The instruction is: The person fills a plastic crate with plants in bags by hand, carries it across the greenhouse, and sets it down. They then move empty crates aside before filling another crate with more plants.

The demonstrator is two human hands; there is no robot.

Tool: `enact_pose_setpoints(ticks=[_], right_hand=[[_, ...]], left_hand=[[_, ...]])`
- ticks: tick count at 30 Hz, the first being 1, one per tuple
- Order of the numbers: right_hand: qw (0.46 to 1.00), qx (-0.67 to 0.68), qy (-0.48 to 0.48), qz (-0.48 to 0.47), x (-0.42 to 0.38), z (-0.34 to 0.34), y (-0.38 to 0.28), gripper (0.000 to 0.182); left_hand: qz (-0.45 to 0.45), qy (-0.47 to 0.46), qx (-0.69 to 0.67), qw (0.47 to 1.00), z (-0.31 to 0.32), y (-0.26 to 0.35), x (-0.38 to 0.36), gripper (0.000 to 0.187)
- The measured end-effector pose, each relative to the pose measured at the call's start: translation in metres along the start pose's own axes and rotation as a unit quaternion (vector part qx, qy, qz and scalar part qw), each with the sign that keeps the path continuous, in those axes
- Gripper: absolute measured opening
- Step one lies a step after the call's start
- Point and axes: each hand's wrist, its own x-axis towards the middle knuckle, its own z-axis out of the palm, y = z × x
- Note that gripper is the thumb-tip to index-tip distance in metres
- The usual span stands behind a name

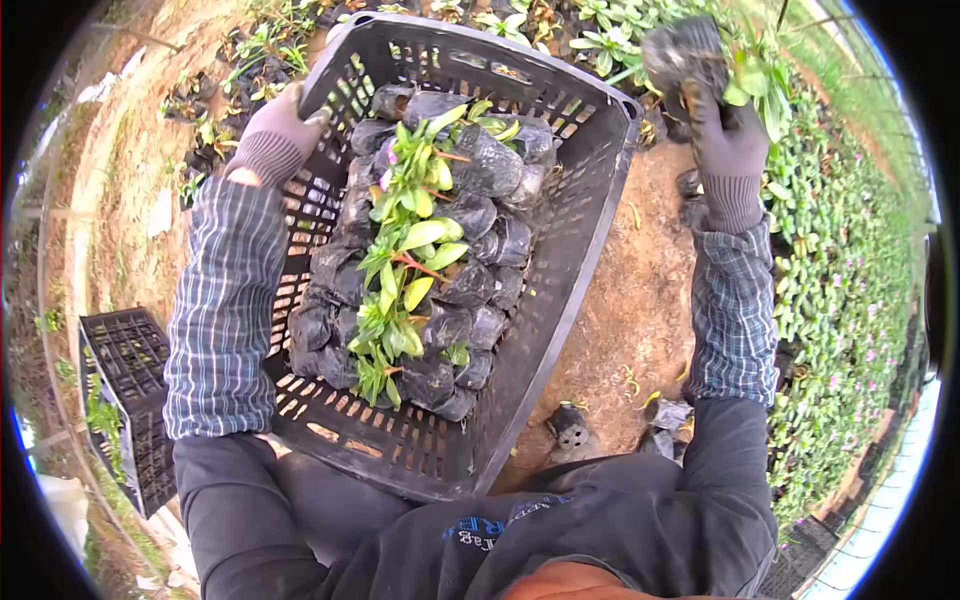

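A black plastic crate (590, 250) stands tilted in front of me, holding rows of seedlings in black grow bags (490, 165), their green leaves meeting along the middle. My left hand (283, 130), in a grey glove, is closed around the crate's upper left rim. Out past the crate's upper right corner, my gloved right hand (730, 140) grips a potted seedling (685, 55) in a black bag, its leaves showing beside the fingers. The held bag is somewhat blurred.
A second black crate (125, 350) with plants in it sits at the lower left. Dense rows of leafy seedlings (840, 300) with pink flowers fill the right side. Loose black bags (570, 425) lie on the bare soil near my knees. More bagged plants (265, 60) are beyond the crate.
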Motion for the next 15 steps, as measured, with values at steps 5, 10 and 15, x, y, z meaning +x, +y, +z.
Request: enact_pose_setpoints(ticks=[5,10,15], right_hand=[[0.776,-0.382,-0.196,-0.462,0.018,0.076,-0.089,0.025],[0.437,-0.699,-0.475,-0.309,0.007,0.201,-0.084,0.031],[0.51,-0.591,-0.553,-0.291,0.003,0.235,-0.049,0.025]], left_hand=[[0.048,0.013,-0.046,0.998,-0.004,-0.011,-0.01,0.049],[0.069,-0.01,-0.104,0.992,-0.011,-0.013,-0.019,0.036],[0.08,-0.019,-0.175,0.981,0.0,-0.019,-0.011,0.029]])
